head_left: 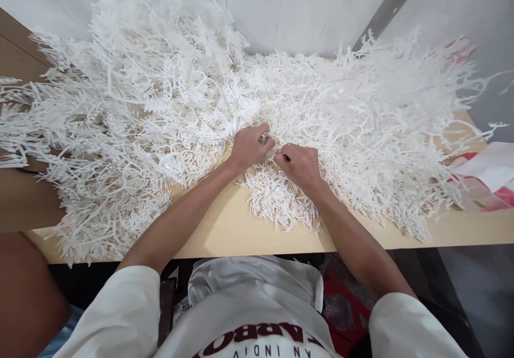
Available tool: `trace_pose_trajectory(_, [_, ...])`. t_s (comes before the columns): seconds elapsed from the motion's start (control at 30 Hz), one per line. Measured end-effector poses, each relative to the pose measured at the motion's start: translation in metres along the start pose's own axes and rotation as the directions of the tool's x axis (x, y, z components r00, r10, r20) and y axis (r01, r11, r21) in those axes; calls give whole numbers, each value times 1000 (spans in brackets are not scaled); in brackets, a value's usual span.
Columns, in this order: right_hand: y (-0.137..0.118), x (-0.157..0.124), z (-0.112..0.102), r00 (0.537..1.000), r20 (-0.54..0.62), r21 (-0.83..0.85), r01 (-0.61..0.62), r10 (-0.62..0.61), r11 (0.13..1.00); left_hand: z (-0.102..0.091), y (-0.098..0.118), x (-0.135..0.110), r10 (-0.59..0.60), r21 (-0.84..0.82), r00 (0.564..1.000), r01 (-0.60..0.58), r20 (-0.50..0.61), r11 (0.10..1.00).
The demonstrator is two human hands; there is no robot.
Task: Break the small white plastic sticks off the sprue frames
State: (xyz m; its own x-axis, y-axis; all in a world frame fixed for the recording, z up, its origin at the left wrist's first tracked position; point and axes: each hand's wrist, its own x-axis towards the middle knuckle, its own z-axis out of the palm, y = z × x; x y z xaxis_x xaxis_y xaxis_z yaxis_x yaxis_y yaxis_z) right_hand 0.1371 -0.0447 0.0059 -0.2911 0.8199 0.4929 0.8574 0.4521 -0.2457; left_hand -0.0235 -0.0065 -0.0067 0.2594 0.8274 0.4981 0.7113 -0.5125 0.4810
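Observation:
My left hand (252, 145) is closed, fingers curled around a small white branched plastic piece (264, 137) that shows between thumb and finger. My right hand (300, 166) is closed in a pinch right beside it, on a bit of the same white plastic; the fingertips partly hide it. The hands nearly meet above a low heap of short white plastic sticks (281, 200). On the left rises a tall tangled pile of white branched plastic (136, 90), and another pile of white branches (373, 106) spreads on the right.
A pale wooden tabletop (212, 224) carries the piles, its front edge close to my body. Behind stands a white tiled wall (257, 13) with a grey metal strip (389, 7). Red and white plastic bags (488, 179) lie at the right. Someone's bare limb (28, 294) shows at lower left.

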Motion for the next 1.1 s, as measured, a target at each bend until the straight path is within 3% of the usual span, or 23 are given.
trace_pose_trajectory(0.13, [0,2,-4,990,-22,69,-136,137,988,0,-4,1,78,-31,995,-76,55,997])
trace_pose_trajectory(0.23, [6,3,-9,970,46,227,-242,238,943,1,-7,2,116,-70,988,-109,99,992])
trace_pose_trajectory(0.4, [10,4,-11,950,132,411,-313,284,856,4,-8,-1,246,-101,958,-232,149,967])
trace_pose_trajectory(0.5, [11,5,-10,957,138,459,-291,256,840,3,-7,-1,257,-170,957,-233,136,958])
trace_pose_trajectory(0.67, [13,5,-12,969,73,439,-244,236,865,-3,-6,4,126,-285,986,-91,107,954])
trace_pose_trajectory(0.9, [17,5,-12,977,14,296,-207,212,933,-10,-3,6,162,-289,976,-116,144,950])
trace_pose_trajectory(1.1, [12,2,-8,1000,13,189,-25,23,982,-1,-7,3,182,-168,981,-168,67,971])
